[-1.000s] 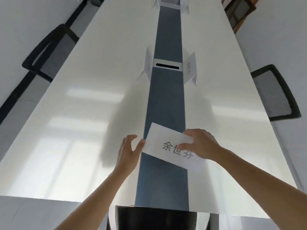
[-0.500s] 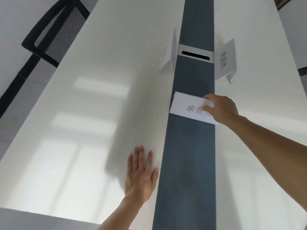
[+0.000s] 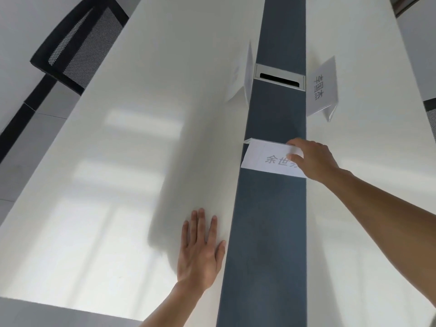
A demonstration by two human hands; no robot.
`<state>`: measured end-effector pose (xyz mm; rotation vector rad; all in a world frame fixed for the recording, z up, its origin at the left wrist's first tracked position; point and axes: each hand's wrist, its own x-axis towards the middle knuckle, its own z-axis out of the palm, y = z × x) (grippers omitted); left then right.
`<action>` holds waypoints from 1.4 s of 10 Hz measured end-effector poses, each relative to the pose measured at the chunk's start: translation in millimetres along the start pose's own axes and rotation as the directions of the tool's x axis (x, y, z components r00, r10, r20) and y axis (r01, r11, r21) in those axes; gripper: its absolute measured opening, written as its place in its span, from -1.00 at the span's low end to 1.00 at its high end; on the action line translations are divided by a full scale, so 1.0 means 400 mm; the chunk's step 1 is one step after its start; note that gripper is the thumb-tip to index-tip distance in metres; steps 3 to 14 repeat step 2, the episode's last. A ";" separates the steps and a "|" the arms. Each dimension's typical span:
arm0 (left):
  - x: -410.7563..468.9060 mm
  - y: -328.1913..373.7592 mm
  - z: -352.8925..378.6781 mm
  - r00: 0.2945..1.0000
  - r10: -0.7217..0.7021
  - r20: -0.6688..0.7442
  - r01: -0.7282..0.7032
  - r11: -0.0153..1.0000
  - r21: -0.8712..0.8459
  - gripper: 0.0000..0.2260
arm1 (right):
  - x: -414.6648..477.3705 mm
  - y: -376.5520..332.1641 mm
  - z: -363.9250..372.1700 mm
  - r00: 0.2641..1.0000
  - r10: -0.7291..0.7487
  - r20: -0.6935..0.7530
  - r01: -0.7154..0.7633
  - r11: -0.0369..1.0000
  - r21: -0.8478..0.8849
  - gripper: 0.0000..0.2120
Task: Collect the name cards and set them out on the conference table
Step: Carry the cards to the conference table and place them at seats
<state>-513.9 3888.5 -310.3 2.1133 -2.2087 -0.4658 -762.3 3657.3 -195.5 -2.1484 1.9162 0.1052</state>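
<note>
A white folded name card [image 3: 266, 158] with grey printed characters sits on the dark blue centre strip [image 3: 266, 244] of the long white conference table [image 3: 146, 142]. My right hand [image 3: 312, 159] grips the card's right end, thumb on its face and fingers behind. My left hand [image 3: 200, 250] lies flat, palm down, fingers spread, on the white top left of the strip. Two more name cards stand farther up: one [image 3: 322, 87] right of the strip, one [image 3: 246, 75] edge-on at its left.
A silver cable box [image 3: 279, 76] is set into the strip between the two standing cards. A black mesh chair [image 3: 80, 43] stands at the table's left side, and part of another chair [image 3: 430, 119] shows at the right edge.
My right hand carried the card forward along the strip, away from the table's end. My left hand let go of the card and came down flat on the table.
</note>
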 end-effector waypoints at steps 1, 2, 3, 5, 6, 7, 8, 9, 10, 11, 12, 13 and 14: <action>-0.002 0.000 0.001 1.000 0.012 -0.025 -0.012 1.000 -0.001 -0.48 | 0.003 0.010 0.006 1.000 0.002 -0.009 -0.002 1.000 -0.017 -0.57; 0.000 -0.001 -0.001 0.998 0.007 -0.068 -0.008 1.000 -0.019 -0.48 | -0.066 0.028 0.017 0.978 0.075 -0.196 -0.071 0.997 0.030 -0.46; 0.000 -0.001 -0.001 0.998 0.007 -0.068 -0.008 1.000 -0.019 -0.48 | -0.066 0.028 0.017 0.978 0.075 -0.196 -0.071 0.997 0.030 -0.46; 0.000 -0.001 -0.001 0.998 0.007 -0.068 -0.008 1.000 -0.019 -0.48 | -0.066 0.028 0.017 0.978 0.075 -0.196 -0.071 0.997 0.030 -0.46; 0.000 -0.001 -0.001 0.998 0.007 -0.068 -0.008 1.000 -0.019 -0.48 | -0.066 0.028 0.017 0.978 0.075 -0.196 -0.071 0.997 0.030 -0.46; 0.000 -0.001 -0.001 0.998 0.007 -0.068 -0.008 1.000 -0.019 -0.48 | -0.066 0.028 0.017 0.978 0.075 -0.196 -0.071 0.997 0.030 -0.46; 0.000 -0.001 -0.001 0.998 0.007 -0.068 -0.008 1.000 -0.019 -0.48 | -0.066 0.028 0.017 0.978 0.075 -0.196 -0.071 0.997 0.030 -0.46; 0.000 -0.001 -0.001 0.998 0.007 -0.068 -0.008 1.000 -0.019 -0.48 | -0.066 0.028 0.017 0.978 0.075 -0.196 -0.071 0.997 0.030 -0.46; 0.000 -0.001 -0.001 0.998 0.007 -0.068 -0.008 1.000 -0.019 -0.48 | -0.066 0.028 0.017 0.978 0.075 -0.196 -0.071 0.997 0.030 -0.46; 0.000 -0.001 -0.001 0.998 0.007 -0.068 -0.008 1.000 -0.019 -0.48 | -0.066 0.028 0.017 0.978 0.075 -0.196 -0.071 0.997 0.030 -0.46; 0.000 -0.001 -0.001 0.998 0.007 -0.068 -0.008 1.000 -0.019 -0.48 | -0.066 0.028 0.017 0.978 0.075 -0.196 -0.071 0.997 0.030 -0.46; 0.000 -0.001 -0.001 0.998 0.007 -0.068 -0.008 1.000 -0.019 -0.48 | -0.066 0.028 0.017 0.978 0.075 -0.196 -0.071 0.997 0.030 -0.46; 0.000 -0.001 -0.001 0.998 0.007 -0.068 -0.008 1.000 -0.019 -0.48 | -0.066 0.028 0.017 0.978 0.075 -0.196 -0.071 0.997 0.030 -0.46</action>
